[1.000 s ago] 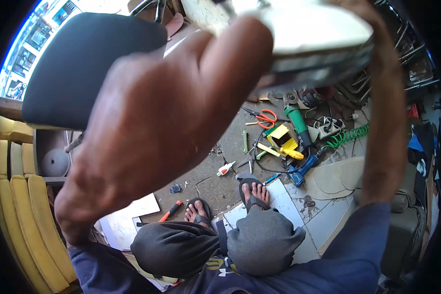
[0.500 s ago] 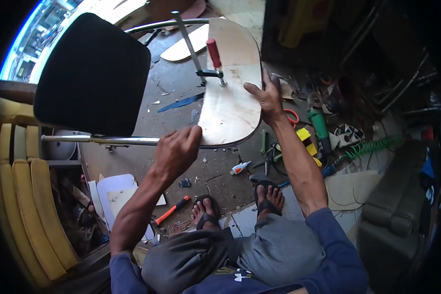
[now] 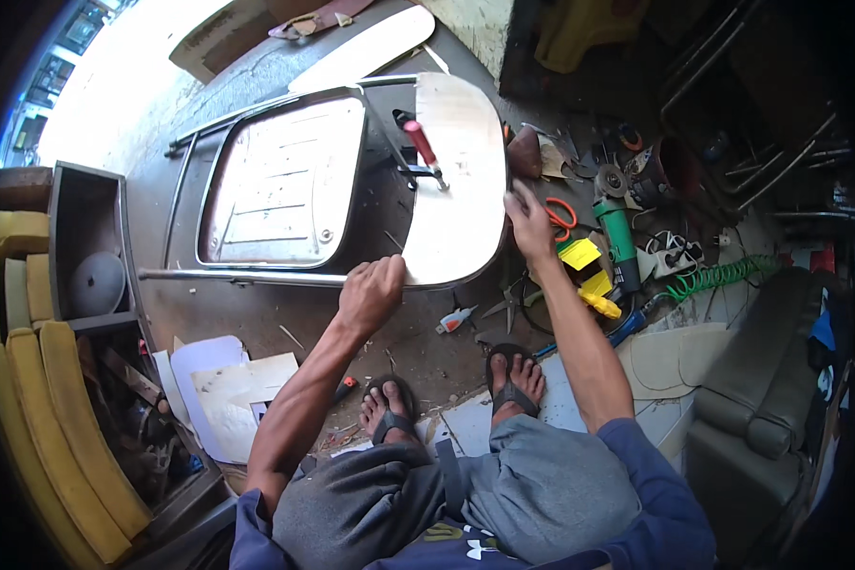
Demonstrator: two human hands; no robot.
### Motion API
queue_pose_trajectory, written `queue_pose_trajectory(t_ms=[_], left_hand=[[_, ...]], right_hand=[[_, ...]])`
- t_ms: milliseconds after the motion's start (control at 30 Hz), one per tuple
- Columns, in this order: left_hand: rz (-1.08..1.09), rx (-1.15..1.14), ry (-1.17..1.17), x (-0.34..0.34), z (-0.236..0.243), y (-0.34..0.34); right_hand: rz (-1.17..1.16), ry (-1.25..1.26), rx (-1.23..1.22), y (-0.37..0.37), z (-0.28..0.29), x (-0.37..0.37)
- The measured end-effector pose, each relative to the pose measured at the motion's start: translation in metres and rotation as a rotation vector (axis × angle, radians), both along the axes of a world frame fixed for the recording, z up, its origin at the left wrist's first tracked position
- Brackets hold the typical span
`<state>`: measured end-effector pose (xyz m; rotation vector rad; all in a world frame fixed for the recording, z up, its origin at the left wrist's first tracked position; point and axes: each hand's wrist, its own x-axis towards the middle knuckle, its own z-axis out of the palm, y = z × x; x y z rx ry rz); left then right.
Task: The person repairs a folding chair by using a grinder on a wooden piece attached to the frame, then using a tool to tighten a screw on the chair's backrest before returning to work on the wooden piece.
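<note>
On my feed, the left hand [image 3: 370,293] grasps the silver tubular metal frame [image 3: 290,278] at the pale rounded plywood panel's [image 3: 465,204] 7 o'clock, the panel lying at 12 o'clock; the right hand's [image 3: 530,224] grip, at its 4 o'clock edge, I can't tell.

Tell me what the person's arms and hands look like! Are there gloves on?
No gloves: the left hand and the right hand are both bare, and no watch or bracelet shows. The forearms are bare too. Above them are dark blue, loose cloth sleeves.

Glossy metal frame [image 3: 285,278], wooden board [image 3: 467,209]
</note>
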<state>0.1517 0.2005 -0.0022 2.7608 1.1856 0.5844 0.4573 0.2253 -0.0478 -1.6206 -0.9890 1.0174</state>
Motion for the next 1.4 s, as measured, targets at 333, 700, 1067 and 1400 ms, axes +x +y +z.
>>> queue_pose_trajectory(t_ms=[333,700,1067,1400], left_hand=[[0.078,-0.112,-0.023,0.011,-0.03,0.013],[0.164,-0.159,-0.099,0.008,-0.033,0.007],[0.265,-0.263,-0.053,0.011,-0.041,-0.007],[0.016,-1.052,-0.521,-0.015,-0.005,0.045]], right_hand=[[0.299,-0.578,0.18,-0.116,-0.051,-0.106],[0.608,-0.696,0.351,-0.121,-0.064,-0.098],[0.356,-0.412,0.223,-0.067,0.059,-0.098],[0.491,-0.575,0.285,-0.025,0.029,-0.103]])
